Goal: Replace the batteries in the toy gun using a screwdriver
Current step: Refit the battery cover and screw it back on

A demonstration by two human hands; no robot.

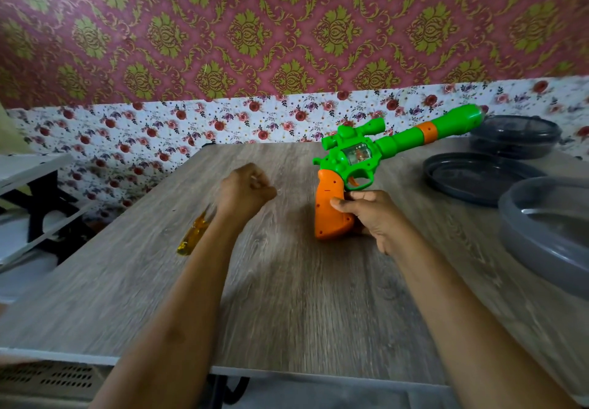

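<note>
A green toy gun (392, 145) with an orange grip and a scope stands tilted on the wooden table (296, 297), barrel pointing up to the right. My right hand (371, 214) is wrapped around the orange grip from the right side. My left hand (243, 190) hovers over the table left of the gun, fingers curled into a loose fist; whether something small is pinched in it is not clear. A screwdriver with a clear yellow handle (192, 233) lies on the table just left of my left forearm, partly hidden by it.
Grey plastic containers sit along the table's right side: a lidded tub (514, 136) at the back, a flat lid (478, 177) before it, and an open bowl (548, 233) nearest. A white and black rack (35, 192) stands off the table's left edge.
</note>
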